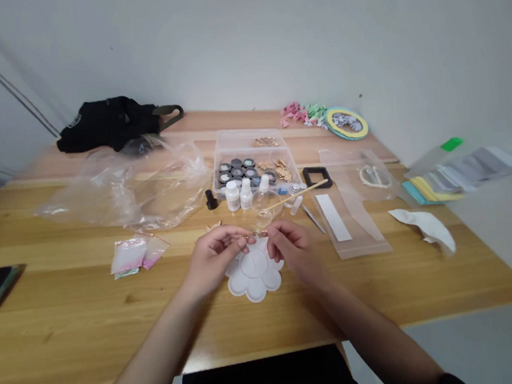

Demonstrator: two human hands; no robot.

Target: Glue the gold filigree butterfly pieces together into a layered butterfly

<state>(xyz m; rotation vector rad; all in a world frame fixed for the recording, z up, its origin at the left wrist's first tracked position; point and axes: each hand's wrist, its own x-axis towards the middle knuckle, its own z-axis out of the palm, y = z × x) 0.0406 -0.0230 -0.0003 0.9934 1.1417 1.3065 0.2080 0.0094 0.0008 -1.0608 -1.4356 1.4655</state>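
Between the fingertips of both hands, above the palette, is a thin gold-coloured metal piece (257, 234); its exact kind is too small to make out. My left hand (217, 257) pinches its left end, and my right hand (294, 248) has its fingers closed at the right end. Below them lies a white flower-shaped paint palette (256, 289), partly covered by my fingers. Just beyond my hands stand small white bottles (233, 197) and a black cap (211, 200). A wooden stick (300, 194) slants across a clear cup (263, 202) near my right hand.
An open clear plastic box (236, 140) holds several black-rimmed jars (237, 174) and gold pieces (282, 170). Around it are a large plastic bag (121, 186), small sachets (129, 254), tweezers (313, 218), a black square frame (318, 177), a white strip (333, 217) and crumpled tissue (424, 225).
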